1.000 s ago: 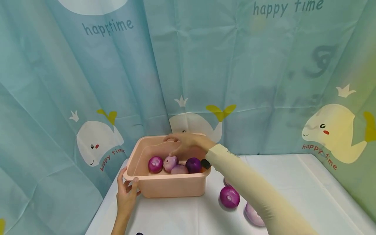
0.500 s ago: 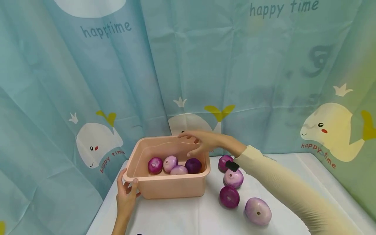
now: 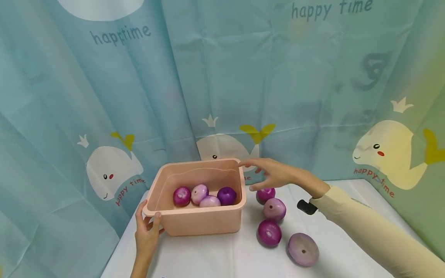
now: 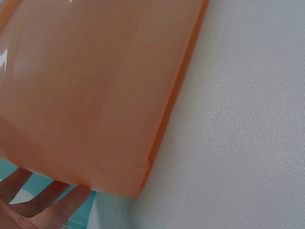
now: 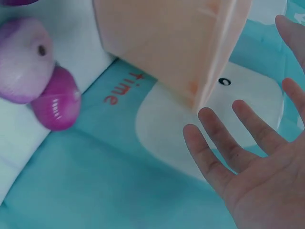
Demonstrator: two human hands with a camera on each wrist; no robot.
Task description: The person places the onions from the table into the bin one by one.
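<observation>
— Since a second ago, what has moved?

— My right hand [image 3: 274, 174] has come out of the pink tub [image 3: 201, 222] and hangs past its far right corner, fingers spread and holding nothing, above the nearest loose onion [image 3: 265, 194].

— And your left hand [image 3: 147, 235]?

— It pinches the tub's near left corner rim, thumb on top, fingers under the lip, I think; the wrist view shows only fingertips there.

— Where are the onions?

— Four onions [image 3: 205, 195] lie in a row inside the tub. Four more sit on the white table [image 3: 347, 239] just right of the tub, with open cloth beyond them.
</observation>
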